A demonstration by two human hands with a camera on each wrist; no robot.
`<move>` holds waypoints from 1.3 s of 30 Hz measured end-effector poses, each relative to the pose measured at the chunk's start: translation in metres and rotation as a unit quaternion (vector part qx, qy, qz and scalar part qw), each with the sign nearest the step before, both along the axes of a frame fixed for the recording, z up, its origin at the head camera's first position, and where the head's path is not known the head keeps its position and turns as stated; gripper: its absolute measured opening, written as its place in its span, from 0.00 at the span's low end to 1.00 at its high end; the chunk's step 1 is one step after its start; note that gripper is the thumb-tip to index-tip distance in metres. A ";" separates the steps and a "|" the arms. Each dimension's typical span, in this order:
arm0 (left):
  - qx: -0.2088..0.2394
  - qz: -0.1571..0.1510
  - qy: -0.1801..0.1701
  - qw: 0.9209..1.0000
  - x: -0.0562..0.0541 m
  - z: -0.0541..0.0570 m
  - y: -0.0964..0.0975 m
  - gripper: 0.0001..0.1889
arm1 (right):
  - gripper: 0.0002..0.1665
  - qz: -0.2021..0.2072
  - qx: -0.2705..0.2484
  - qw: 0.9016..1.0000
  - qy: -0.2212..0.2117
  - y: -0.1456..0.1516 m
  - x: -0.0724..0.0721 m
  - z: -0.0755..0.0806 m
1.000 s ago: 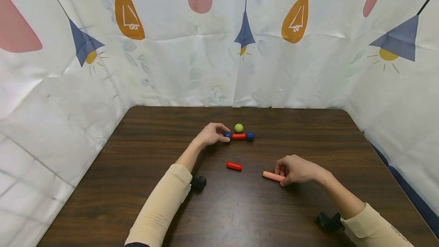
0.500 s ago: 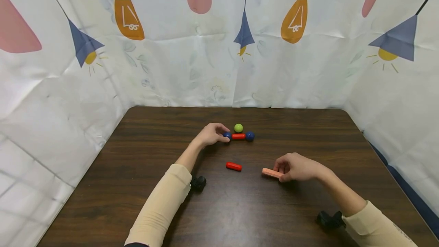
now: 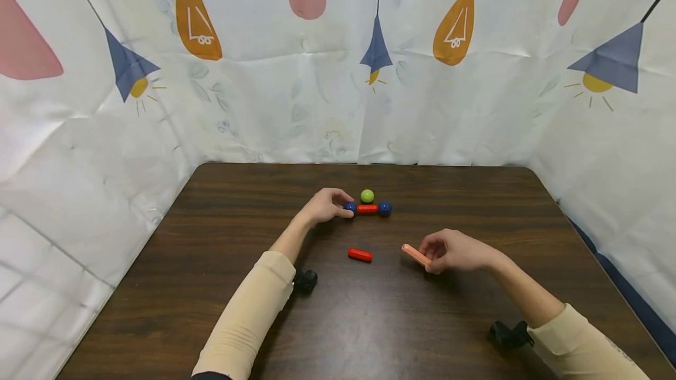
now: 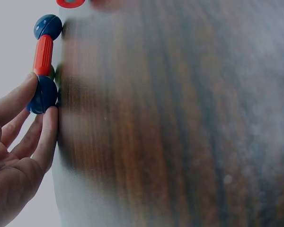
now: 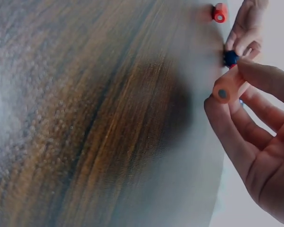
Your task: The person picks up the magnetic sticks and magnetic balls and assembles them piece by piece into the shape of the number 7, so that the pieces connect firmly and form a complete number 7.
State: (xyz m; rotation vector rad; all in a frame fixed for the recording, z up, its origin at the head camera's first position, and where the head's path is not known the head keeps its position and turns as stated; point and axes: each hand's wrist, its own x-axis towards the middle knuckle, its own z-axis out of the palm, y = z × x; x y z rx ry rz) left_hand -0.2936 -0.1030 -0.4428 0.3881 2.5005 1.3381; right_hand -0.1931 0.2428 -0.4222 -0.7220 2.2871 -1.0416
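With thumb and fingers my left hand (image 3: 324, 206) pinches a blue ball (image 4: 44, 94) at the left end of a short red rod (image 3: 367, 209). A second blue ball (image 3: 384, 209) sits on the rod's other end, making a dumbbell shape. A green ball (image 3: 367, 196) lies right behind that rod. My right hand (image 3: 458, 250) grips a longer peach-coloured rod (image 3: 414, 253) near its right end, its free end pointing left and tilted up. The right wrist view shows a grey disc in the near end face of this rod (image 5: 227, 88).
Between the two hands a loose red rod (image 3: 360, 255) lies on the dark wood-grain table (image 3: 380, 321). A white curtain (image 3: 296, 104) printed with lamps hangs behind and along both sides. A black wrist camera (image 3: 305, 280) is strapped to the left forearm.
My right hand has shifted up and slightly left in the head view with the peach rod, whose free end has tilted upward. The left hand stays on the blue ball.
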 end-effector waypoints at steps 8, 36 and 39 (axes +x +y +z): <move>-0.001 0.001 -0.003 1.000 -0.001 -0.002 0.000 0.16 | 0.15 -0.017 -0.048 0.996 -0.069 0.001 -0.002 -0.007; -0.001 0.004 -0.007 1.000 -0.001 0.000 0.000 0.16 | 0.30 -0.165 -0.156 0.951 -0.211 -0.020 -0.009 -0.022; 0.000 0.004 -0.008 1.000 -0.001 0.000 0.000 0.16 | 0.33 -0.179 -0.166 0.945 -0.217 -0.022 -0.010 -0.022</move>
